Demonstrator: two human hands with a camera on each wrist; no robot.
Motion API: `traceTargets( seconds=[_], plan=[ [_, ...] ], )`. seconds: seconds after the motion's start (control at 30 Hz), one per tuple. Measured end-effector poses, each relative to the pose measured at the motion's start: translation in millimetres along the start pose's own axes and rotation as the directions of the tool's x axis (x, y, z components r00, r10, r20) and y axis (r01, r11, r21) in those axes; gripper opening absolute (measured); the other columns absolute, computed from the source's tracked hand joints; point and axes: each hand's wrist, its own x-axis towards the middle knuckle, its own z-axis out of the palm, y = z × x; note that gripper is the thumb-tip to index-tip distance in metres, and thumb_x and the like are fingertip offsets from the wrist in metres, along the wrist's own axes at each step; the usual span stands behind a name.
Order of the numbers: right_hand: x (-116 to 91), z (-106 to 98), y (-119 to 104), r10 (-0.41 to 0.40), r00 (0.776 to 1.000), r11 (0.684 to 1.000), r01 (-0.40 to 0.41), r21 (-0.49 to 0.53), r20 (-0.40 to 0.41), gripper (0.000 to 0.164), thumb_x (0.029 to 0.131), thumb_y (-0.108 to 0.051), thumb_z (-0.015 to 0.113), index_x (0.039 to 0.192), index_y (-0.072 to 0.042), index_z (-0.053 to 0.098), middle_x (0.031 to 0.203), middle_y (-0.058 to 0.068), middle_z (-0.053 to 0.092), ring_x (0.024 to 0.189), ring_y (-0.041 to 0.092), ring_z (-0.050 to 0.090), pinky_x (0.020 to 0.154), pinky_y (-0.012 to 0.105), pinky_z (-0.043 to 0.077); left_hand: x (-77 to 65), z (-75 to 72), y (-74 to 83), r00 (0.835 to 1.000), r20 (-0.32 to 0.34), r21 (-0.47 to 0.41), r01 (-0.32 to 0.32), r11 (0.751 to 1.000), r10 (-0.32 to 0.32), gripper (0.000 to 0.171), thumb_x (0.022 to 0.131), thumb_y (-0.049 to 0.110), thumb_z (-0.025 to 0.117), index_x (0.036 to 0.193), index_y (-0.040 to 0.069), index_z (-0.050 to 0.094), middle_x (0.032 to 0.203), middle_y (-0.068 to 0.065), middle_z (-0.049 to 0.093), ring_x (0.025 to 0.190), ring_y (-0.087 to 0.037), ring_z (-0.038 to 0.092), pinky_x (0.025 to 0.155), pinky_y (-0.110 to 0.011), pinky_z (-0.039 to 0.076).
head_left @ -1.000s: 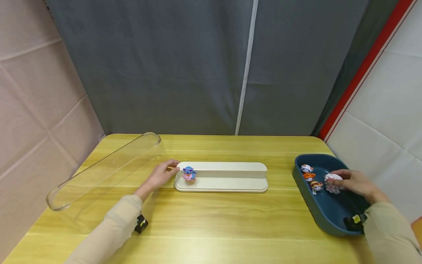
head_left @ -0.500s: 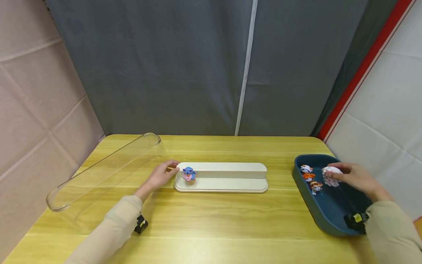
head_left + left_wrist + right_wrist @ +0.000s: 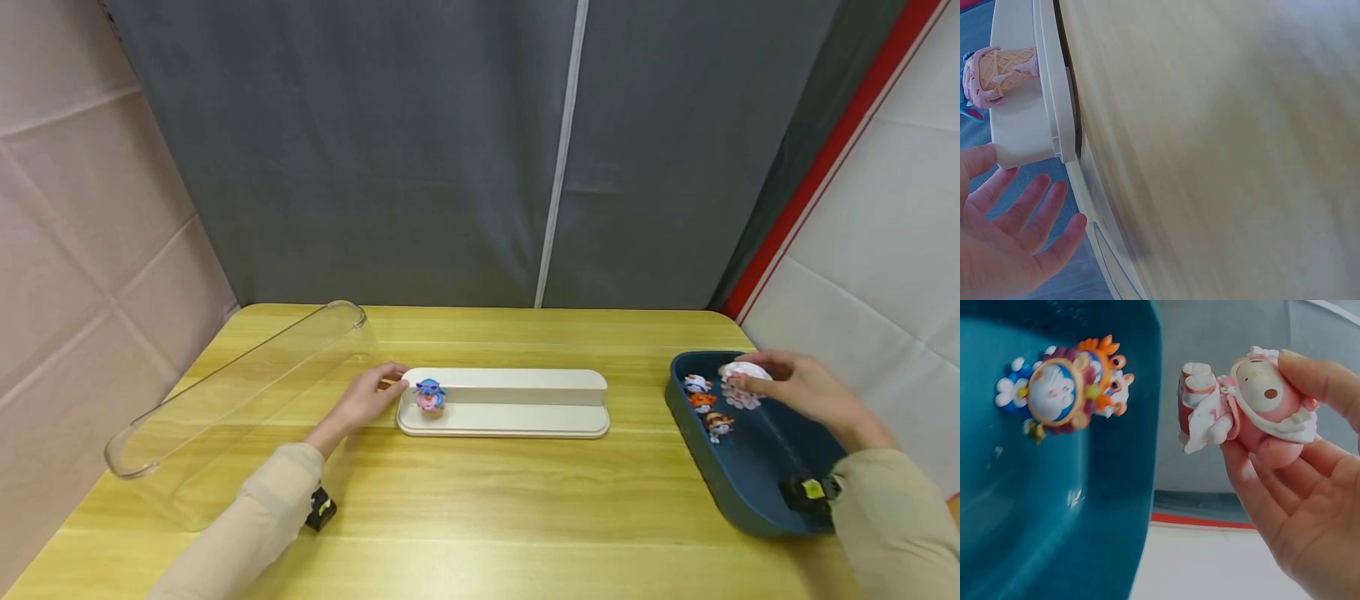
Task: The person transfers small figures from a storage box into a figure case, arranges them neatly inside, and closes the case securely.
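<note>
My right hand point(image 3: 806, 392) grips a pink and white figurine point(image 3: 1266, 394) by its head, above the dark blue tray point(image 3: 738, 500). In the right wrist view its pale face and feet show, with the fingers behind it and the thumb on top. My left hand point(image 3: 367, 393) touches the left end of a white stepped display base point(image 3: 525, 418), thumb and index fingertip at its edge, the other fingers spread. On that base's lower step, at the left, stands a blue and pink figurine point(image 3: 431, 400) with an ice-cream-cone body, seen sideways in the left wrist view.
Several small figurines point(image 3: 1054, 394) lie in a group along the tray's left side. A clear plastic cover point(image 3: 240, 375) lies slanted at the table's left. Behind the wooden table point(image 3: 487, 508) hangs a grey curtain point(image 3: 375, 167); a white wall panel point(image 3: 885, 275) stands to the right.
My right hand has lifted the pink and white figurine up from the tray's floor and shifted slightly left and away from me. My left hand and the base have stayed put.
</note>
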Motion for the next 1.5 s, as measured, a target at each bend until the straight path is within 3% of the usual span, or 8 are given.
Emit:
traceTargets(
  seconds=[0.5,0.73,1.07,1.5],
  plan=[
    [6.6,1.1,-31.6,-0.113,0.993,0.993,0.112,-0.026,-0.03,0.043,0.086,-0.028,0.058,0.117,0.001,0.053,0.098,0.012,0.058,0.074,0.01,0.05,0.06,0.022,0.045,0.5,0.5,-3.4,1.0,0.003,-0.004,0.005,1.0,-0.005,0.026,0.09,0.015,0.052,0.113,0.003,0.055,0.105,-0.018,0.057,0.092,-0.032,0.055,0.081,-0.043,0.043],
    [11.6,4.4,-48.1,-0.124,0.992,0.992,0.124,-0.011,-0.009,0.044,0.085,-0.031,0.058,0.118,-0.002,0.052,0.102,0.013,0.058,0.079,0.01,0.053,0.064,0.022,0.046,0.4,0.0,-1.1,1.0,0.006,-0.008,0.009,1.0,-0.009,0.026,0.09,0.015,0.052,0.113,0.002,0.055,0.105,-0.018,0.057,0.093,-0.032,0.054,0.081,-0.043,0.043],
    [20.9,17.5,-69.5,-0.205,0.979,0.977,0.205,0.063,-0.007,0.04,0.085,-0.023,0.061,0.115,0.001,0.053,0.096,0.012,0.059,0.074,0.012,0.056,0.062,0.023,0.048,1.5,1.7,-2.9,1.0,0.012,-0.006,0.002,1.0,-0.002,0.027,0.09,0.015,0.052,0.113,0.002,0.055,0.105,-0.018,0.057,0.092,-0.031,0.055,0.081,-0.042,0.043],
    [29.1,36.7,-93.1,-0.244,0.97,0.964,0.241,0.11,0.014,0.041,0.085,-0.025,0.061,0.115,0.001,0.053,0.099,0.013,0.057,0.08,0.021,0.056,0.064,0.027,0.049,0.9,1.2,-2.0,1.0,-0.001,-0.003,0.002,1.0,-0.002,0.026,0.09,0.015,0.052,0.112,0.001,0.055,0.104,-0.019,0.057,0.092,-0.032,0.055,0.081,-0.042,0.044]
  ],
)
